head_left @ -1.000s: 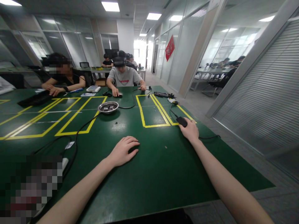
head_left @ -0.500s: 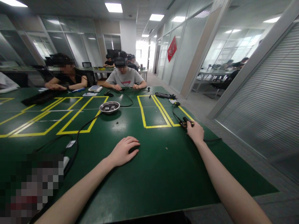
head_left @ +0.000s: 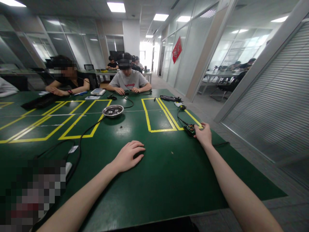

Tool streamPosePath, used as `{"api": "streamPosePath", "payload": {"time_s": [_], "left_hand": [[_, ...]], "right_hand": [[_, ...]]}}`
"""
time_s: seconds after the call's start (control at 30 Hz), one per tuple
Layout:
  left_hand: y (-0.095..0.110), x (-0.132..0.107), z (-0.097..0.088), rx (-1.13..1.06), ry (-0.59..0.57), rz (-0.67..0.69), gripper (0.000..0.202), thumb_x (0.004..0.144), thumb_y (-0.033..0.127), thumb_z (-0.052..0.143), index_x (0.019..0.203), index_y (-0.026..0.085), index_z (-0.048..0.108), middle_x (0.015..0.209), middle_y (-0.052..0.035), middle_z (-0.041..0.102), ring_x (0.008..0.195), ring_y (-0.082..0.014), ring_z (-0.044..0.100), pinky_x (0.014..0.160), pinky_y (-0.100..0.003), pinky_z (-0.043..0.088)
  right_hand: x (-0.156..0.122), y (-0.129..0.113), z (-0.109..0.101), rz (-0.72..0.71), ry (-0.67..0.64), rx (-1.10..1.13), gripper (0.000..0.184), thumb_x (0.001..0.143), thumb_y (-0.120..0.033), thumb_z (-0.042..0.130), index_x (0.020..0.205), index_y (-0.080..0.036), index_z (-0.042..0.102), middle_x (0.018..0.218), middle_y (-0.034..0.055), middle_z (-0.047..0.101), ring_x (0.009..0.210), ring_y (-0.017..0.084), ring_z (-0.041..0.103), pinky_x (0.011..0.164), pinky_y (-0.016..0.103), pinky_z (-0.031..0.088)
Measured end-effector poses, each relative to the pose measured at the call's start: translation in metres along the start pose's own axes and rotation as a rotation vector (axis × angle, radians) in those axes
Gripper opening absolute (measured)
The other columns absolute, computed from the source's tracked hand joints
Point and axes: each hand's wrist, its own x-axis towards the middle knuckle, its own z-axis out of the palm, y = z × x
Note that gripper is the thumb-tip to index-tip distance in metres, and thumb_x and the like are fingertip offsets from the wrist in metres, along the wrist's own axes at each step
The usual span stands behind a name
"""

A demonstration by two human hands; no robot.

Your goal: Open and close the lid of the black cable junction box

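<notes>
My left hand (head_left: 127,156) lies palm down on the green table (head_left: 154,174), fingers loosely curled, holding nothing. My right hand (head_left: 204,134) rests by the table's right edge with its fingertips on a small black controller (head_left: 190,129) that has coloured buttons facing up. A black cable (head_left: 180,115) runs from the controller toward the far end of the table. The hand grips the controller's right side.
Yellow tape rectangles (head_left: 158,117) mark the table. A metal bowl (head_left: 112,111) with small parts sits mid-table. Black cables (head_left: 79,141) cross the left side. Two people (head_left: 129,80) sit at the far end, others behind. Glass walls and an aisle lie to the right.
The controller was turned over from its black back to its button side. My right hand shifted slightly right and nearer. My left hand stayed put.
</notes>
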Motion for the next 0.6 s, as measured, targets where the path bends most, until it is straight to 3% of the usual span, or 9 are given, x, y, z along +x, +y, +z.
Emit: {"api": "streamPosePath", "payload": {"time_s": [0.1,0.17,0.33,0.6], "left_hand": [[0.001,0.000,0.000,-0.008,-0.001,0.000,0.022,0.096,0.025,0.061,0.115,0.025,0.072,0.125,-0.0085,0.071,0.122,-0.0266,0.062,0.102,-0.047,0.054],[0.002,0.001,0.000,-0.010,-0.004,-0.003,0.021,0.096,0.025,0.061,0.114,0.024,0.072,0.124,-0.0085,0.071,0.121,-0.0265,0.063,0.102,-0.048,0.054],[0.003,0.001,-0.001,-0.011,-0.010,0.003,0.021,0.097,0.025,0.060,0.113,0.024,0.073,0.123,-0.0086,0.071,0.120,-0.0261,0.063,0.102,-0.047,0.054],[0.001,0.000,0.000,-0.017,-0.008,0.008,0.020,0.096,0.025,0.060,0.111,0.024,0.074,0.121,-0.0083,0.072,0.118,-0.0256,0.064,0.101,-0.046,0.054]], "right_hand": [[-0.002,-0.003,-0.001,-0.142,0.039,-0.077,0.045,0.076,-0.046,0.069,0.112,-0.018,0.065,0.117,0.0150,0.070,0.092,0.027,0.068,0.086,0.038,0.051],[-0.003,-0.005,-0.002,-0.224,0.033,-0.128,0.036,0.072,-0.041,0.070,0.100,-0.019,0.069,0.110,0.0138,0.071,0.101,0.030,0.065,0.089,0.040,0.051],[-0.008,-0.011,-0.006,-0.319,-0.006,-0.101,0.032,0.068,-0.030,0.068,0.098,-0.019,0.071,0.102,0.0099,0.072,0.097,0.028,0.067,0.087,0.039,0.052],[-0.010,-0.014,-0.006,-0.271,-0.021,-0.121,0.027,0.074,-0.036,0.067,0.095,-0.020,0.074,0.096,0.0097,0.077,0.093,0.029,0.070,0.083,0.039,0.054]]}}
